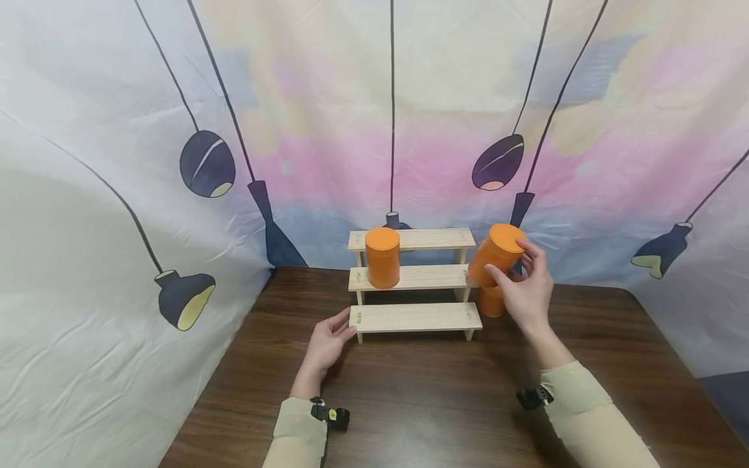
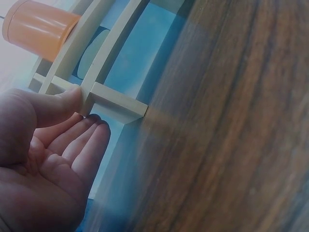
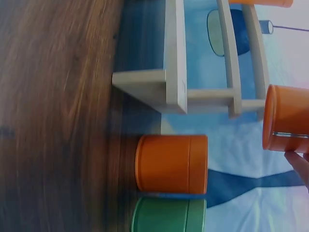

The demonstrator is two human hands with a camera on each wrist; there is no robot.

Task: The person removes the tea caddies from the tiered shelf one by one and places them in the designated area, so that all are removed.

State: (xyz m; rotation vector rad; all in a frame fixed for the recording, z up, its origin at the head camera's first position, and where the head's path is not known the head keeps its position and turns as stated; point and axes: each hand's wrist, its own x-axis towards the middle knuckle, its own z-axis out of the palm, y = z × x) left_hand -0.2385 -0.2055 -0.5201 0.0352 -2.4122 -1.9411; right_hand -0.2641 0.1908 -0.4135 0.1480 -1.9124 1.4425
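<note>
A three-tier wooden shelf (image 1: 415, 318) stands on the table. My left hand (image 1: 324, 343) pinches the left end of its lowest board, thumb on top and fingers below in the left wrist view. An orange canister (image 1: 383, 261) sits upright on the middle tier, toward the left. Off the shelf's right end, my right hand (image 1: 528, 292) grips a second lidded orange canister (image 1: 496, 255), raised and tilted with its top to the right. Another orange canister (image 3: 171, 164) stands on the table below it, with a green canister (image 3: 169, 216) beside that one in the right wrist view.
The brown wooden table (image 1: 409, 403) runs back to a fabric backdrop (image 1: 328, 130) printed with hanging lamps, close behind the shelf. Fabric also hangs along both sides. Each wrist wears a black strap with a small device (image 1: 333, 416).
</note>
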